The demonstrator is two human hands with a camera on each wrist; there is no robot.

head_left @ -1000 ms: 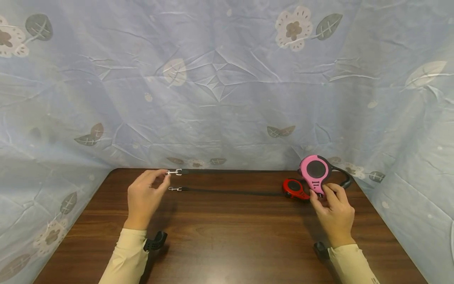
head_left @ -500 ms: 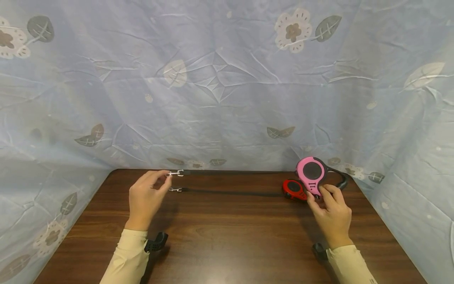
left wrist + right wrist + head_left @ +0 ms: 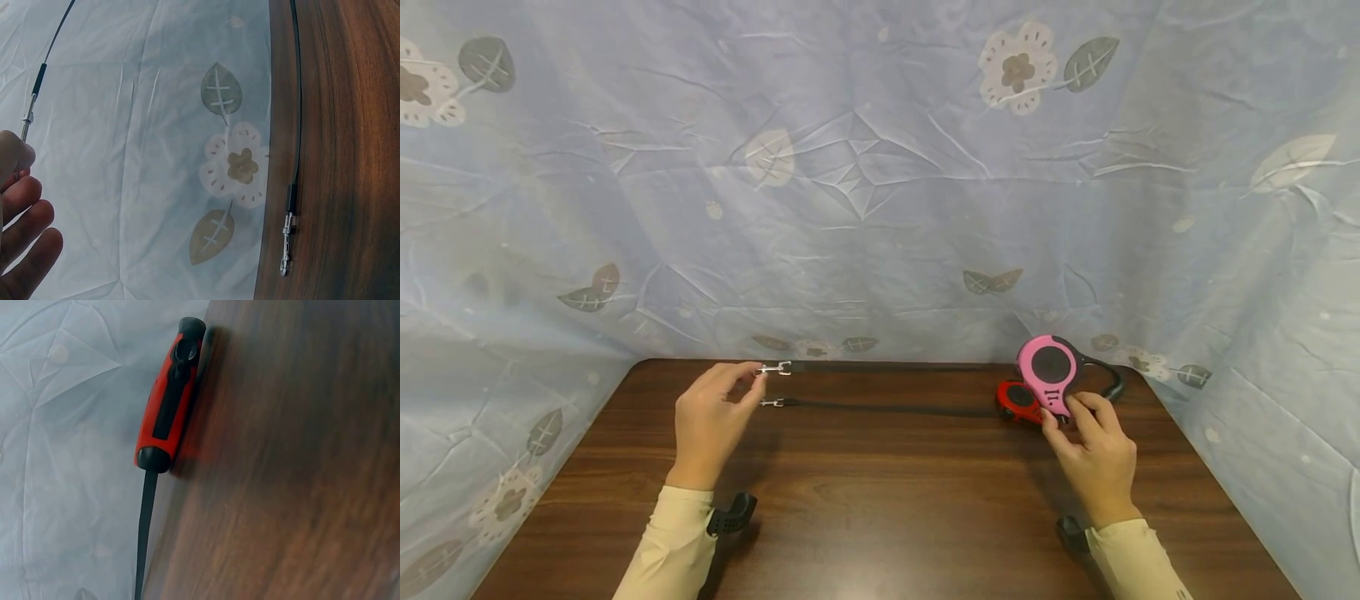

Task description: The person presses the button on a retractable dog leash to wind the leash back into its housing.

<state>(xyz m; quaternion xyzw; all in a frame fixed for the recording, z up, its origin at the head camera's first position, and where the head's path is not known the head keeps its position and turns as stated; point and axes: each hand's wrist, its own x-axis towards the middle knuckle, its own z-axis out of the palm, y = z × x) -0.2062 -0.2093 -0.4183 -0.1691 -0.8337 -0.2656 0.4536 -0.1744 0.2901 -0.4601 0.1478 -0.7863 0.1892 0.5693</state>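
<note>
My left hand (image 3: pixel 711 425) pinches the silver snap hook (image 3: pixel 778 367) of a pink retractable dog leash (image 3: pixel 1039 354) between thumb and index finger. At the right, my right hand (image 3: pixel 1097 458) grips the lower part of that leash's casing, near its black looped handle (image 3: pixel 1112 385). A thin black strap runs between both hands along the table's far edge. Partly behind the pink casing, a red retractable leash (image 3: pixel 1015 398) lies on the table. Its strap (image 3: pixel 880 407) stretches left to a second snap hook (image 3: pixel 286 244). The right hand is out of the right wrist view.
The brown wooden table (image 3: pixel 880 500) has a pale blue floral curtain (image 3: pixel 865 250) hanging behind it and along both sides. Black wrist cameras (image 3: pixel 733 514) are worn over the pale yellow sleeves (image 3: pixel 670 537).
My right hand has moved left with the pink leash, which now overlaps more of the red one. My left hand has shifted slightly right, still pinching the hook.
</note>
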